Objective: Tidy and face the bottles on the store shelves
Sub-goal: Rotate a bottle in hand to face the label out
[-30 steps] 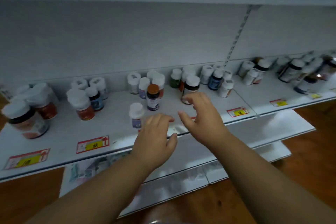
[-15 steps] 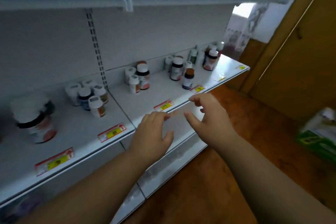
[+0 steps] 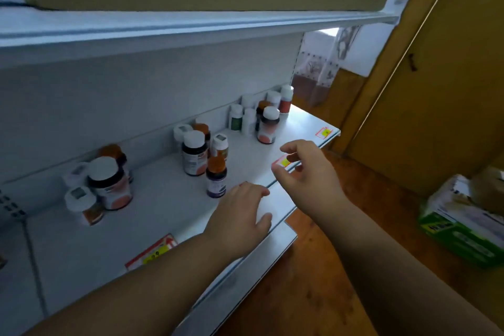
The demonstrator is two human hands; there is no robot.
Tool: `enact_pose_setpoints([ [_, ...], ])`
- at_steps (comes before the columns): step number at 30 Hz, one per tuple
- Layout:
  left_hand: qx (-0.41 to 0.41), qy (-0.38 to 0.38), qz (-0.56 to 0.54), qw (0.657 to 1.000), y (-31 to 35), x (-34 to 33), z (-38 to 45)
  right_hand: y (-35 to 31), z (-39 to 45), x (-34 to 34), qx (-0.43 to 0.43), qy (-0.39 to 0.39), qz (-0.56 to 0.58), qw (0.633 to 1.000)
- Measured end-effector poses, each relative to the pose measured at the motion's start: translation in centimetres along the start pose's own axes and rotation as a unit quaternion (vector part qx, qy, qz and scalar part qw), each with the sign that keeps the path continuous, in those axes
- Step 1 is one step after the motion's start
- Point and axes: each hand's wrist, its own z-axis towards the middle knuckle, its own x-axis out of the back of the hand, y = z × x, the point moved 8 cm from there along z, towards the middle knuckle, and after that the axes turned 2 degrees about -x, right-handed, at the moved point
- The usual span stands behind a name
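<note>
Small pill bottles stand in loose groups on the white shelf. A small bottle with an orange cap and purple label stands nearest the front, just left of my left hand, which hovers over the shelf edge with relaxed fingers and holds nothing. My right hand floats above the shelf's front lip, fingers loosely curled and empty. Behind stand a dark bottle with a white cap, a large white-capped jar at the left, and a cluster at the far right end.
Price tags line the shelf lip. An upper shelf overhangs the bottles. A lower shelf juts out beneath. A wooden door and wood floor lie to the right, with a green-and-white carton at the right edge.
The view has swung right along the shelf to its right end. Both hands stayed raised and empty; they now hover by the orange-capped bottle and the shelf lip.
</note>
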Motion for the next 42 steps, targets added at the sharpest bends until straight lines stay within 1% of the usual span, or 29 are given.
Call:
enact_pose_setpoints([
  [3, 0.013, -0.005, -0.013, 1.000, 0.0, -2.0, 4.9, 3.6, 3.7, 0.3, -0.016, -0.016, -0.001, 1.000],
  [6, 0.044, 0.010, -0.014, 0.999, -1.2, -4.2, 9.3, 7.2, 7.7, -0.6, -0.002, -0.044, 0.023, 0.999],
  [9, 0.104, 0.039, -0.019, 0.994, -2.9, -6.4, 13.2, 10.6, 13.0, -2.6, 0.033, -0.090, 0.008, 0.995],
  [11, 0.148, 0.064, -0.011, 0.987, -4.1, -7.3, 15.3, 12.8, 16.9, -4.5, 0.049, -0.137, -0.011, 0.989],
  [13, 0.203, 0.086, 0.002, 0.975, -5.1, -8.1, 16.9, 14.4, 20.6, -6.5, 0.058, -0.187, -0.008, 0.981],
  [17, 0.295, 0.110, 0.005, 0.949, -6.2, -9.8, 18.7, 16.3, 24.8, -10.7, 0.084, -0.246, -0.010, 0.965],
  [21, 0.368, 0.112, -0.018, 0.923, -6.9, -10.9, 19.6, 17.0, 26.0, -12.4, 0.106, -0.222, 0.055, 0.968],
  [23, 0.390, 0.131, -0.027, 0.911, -7.0, -10.8, 19.7, 17.5, 26.2, -12.5, 0.105, -0.242, 0.105, 0.959],
  [25, 0.406, 0.167, -0.042, 0.898, -7.2, -10.1, 19.4, 18.1, 26.2, -12.1, 0.069, -0.287, 0.207, 0.933],
  [27, 0.414, 0.204, -0.086, 0.883, -6.8, -9.2, 18.5, 17.6, 25.7, -10.9, 0.034, -0.346, 0.307, 0.886],
  [28, 0.413, 0.213, -0.109, 0.879, -6.4, -8.7, 18.0, 16.8, 25.3, -10.2, 0.032, -0.374, 0.346, 0.860],
  [30, 0.399, 0.213, -0.143, 0.880, -5.1, -8.0, 16.8, 14.5, 23.9, -8.8, 0.062, -0.416, 0.395, 0.817],
  [31, 0.393, 0.217, -0.161, 0.879, -4.3, -7.7, 15.9, 13.2, 22.9, -8.3, 0.084, -0.430, 0.396, 0.807],
  [33, 0.387, 0.249, -0.192, 0.867, -2.9, -6.7, 13.3, 10.4, 20.7, -7.7, 0.129, -0.442, 0.371, 0.807],
  [36, 0.386, 0.289, -0.188, 0.856, -1.9, -4.4, 8.5, 6.2, 17.2, -7.3, 0.196, -0.450, 0.332, 0.806],
  [38, 0.383, 0.297, -0.167, 0.858, -1.8, -2.9, 5.5, 3.6, 14.7, -7.5, 0.217, -0.453, 0.321, 0.803],
  [42, 0.375, 0.305, -0.131, 0.866, -2.3, -0.2, -0.8, -1.2, 9.3, -9.7, 0.232, -0.463, 0.315, 0.795],
])
